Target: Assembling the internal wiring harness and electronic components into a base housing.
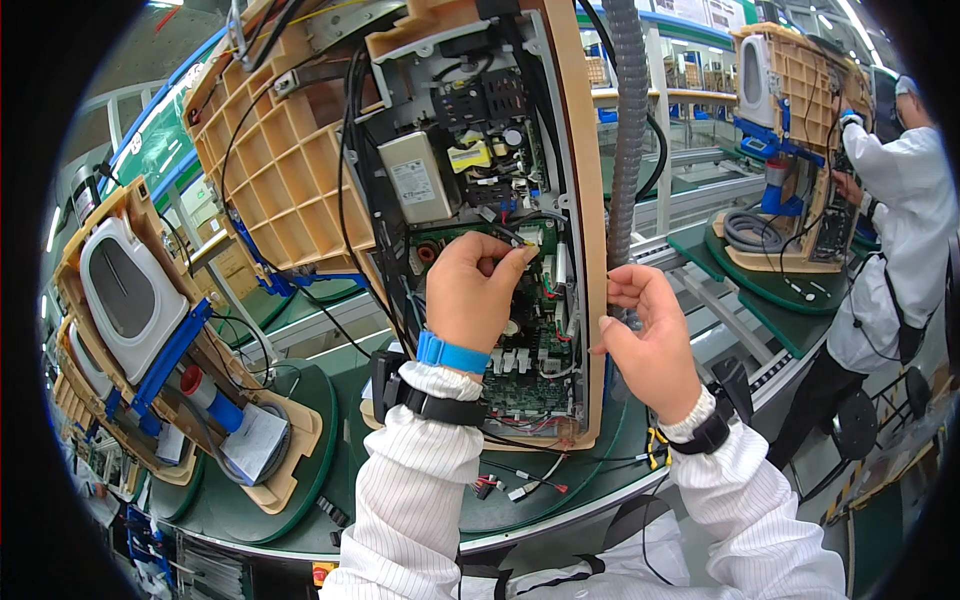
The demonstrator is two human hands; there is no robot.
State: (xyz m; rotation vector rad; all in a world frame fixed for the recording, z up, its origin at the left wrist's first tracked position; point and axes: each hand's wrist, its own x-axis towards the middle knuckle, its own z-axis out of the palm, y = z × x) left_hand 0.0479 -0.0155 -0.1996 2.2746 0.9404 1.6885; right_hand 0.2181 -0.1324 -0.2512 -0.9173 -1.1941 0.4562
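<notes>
An open upright cabinet with a tan frame (592,200) stands in front of me, its electronics exposed. My left hand (470,290), wearing a blue wrist strap (450,353), is inside it over a green circuit board (530,390). Thumb and forefinger pinch the end of a dark cable (507,232), beside a white connector on the board; the fingers hide part of that end. My right hand (650,340) is by the cabinet's right edge, thumb and fingers apart, with nothing visible in it. Above the left hand sits a silver metal box (410,178).
A grey corrugated hose (626,130) hangs right of the cabinet. Loose cable ends (520,490) lie on the green turntable (590,480) below. Similar units (130,300) stand at left. At right, a person in white (900,190) works on another unit (790,110).
</notes>
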